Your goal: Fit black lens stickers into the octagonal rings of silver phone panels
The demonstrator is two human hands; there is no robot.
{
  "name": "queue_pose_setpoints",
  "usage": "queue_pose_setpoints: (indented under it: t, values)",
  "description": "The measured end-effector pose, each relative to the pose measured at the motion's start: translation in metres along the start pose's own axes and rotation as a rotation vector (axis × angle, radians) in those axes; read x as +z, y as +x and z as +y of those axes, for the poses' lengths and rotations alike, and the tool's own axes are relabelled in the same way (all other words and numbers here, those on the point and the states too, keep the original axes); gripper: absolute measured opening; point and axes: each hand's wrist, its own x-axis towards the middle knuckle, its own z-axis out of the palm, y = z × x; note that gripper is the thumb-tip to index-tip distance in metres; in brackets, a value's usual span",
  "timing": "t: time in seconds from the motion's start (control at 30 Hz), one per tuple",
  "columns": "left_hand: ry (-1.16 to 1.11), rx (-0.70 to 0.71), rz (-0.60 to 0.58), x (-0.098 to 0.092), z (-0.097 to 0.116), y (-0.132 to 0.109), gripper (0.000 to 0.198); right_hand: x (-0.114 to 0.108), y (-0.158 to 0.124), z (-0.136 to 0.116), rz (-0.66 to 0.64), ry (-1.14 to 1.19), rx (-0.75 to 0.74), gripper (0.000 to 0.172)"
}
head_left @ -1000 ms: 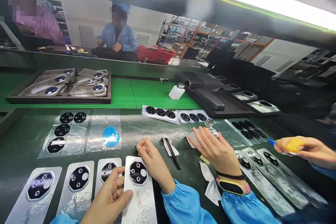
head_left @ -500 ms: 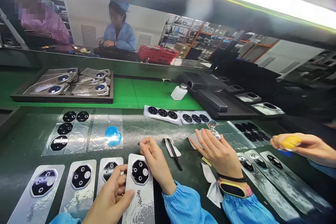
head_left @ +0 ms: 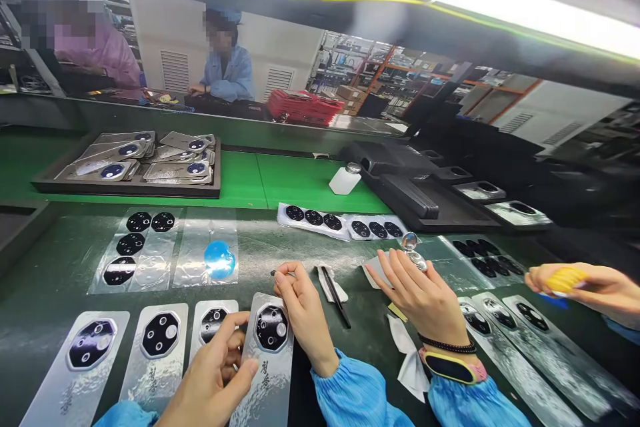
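My left hand (head_left: 213, 377) grips a silver phone back cover (head_left: 267, 367) near the front edge, thumb on its printed face and fingers by the black camera ring (head_left: 271, 327). My right hand (head_left: 303, 310), in a blue sleeve, rests just above that cover. Its fingertips pinch a thin dark tool (head_left: 274, 273) whose tip pokes out to the left. Three more silver covers (head_left: 157, 353) lie in a row to the left of the held one.
A co-worker's hand with a wristband (head_left: 425, 293) rests to my right beside black tweezers (head_left: 336, 293); their other hand (head_left: 585, 283) holds something yellow. Film sheets of black lens rings (head_left: 133, 247), a blue disc (head_left: 219, 259), a tray of covers (head_left: 140, 167), a white bottle (head_left: 345, 180) and black fixtures (head_left: 425, 193) lie beyond.
My left fingers have crept up the cover toward the camera ring and the cover has tilted slightly. My right hand has stayed pinched in about the same place.
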Motion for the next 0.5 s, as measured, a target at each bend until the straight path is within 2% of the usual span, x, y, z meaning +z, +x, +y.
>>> queue_pose_setpoints:
  t: [0.13,0.2,0.27,0.33,0.4,0.5]
  values:
    - [0.033,0.007,0.007,-0.001,0.003,0.0,0.044,-0.007,0.001,0.004,-0.012,-0.021,-0.004,0.041]
    - [0.077,0.006,0.021,-0.001,0.004,-0.001,0.044,-0.011,0.003,0.003,-0.005,0.032,0.024,0.041]
    - [0.123,0.013,0.036,-0.002,0.004,-0.002,0.044,-0.005,0.003,-0.005,0.007,0.074,0.056,0.037]
    - [0.15,0.025,0.047,-0.002,0.003,-0.003,0.045,0.02,0.0,-0.023,0.017,0.097,0.075,0.027]
    - [0.16,0.027,0.058,-0.003,0.002,-0.004,0.046,0.062,-0.006,-0.049,0.043,0.132,0.106,0.018]
    - [0.151,0.007,0.083,-0.007,0.002,-0.002,0.047,0.13,-0.018,-0.09,0.087,0.21,0.195,0.015]
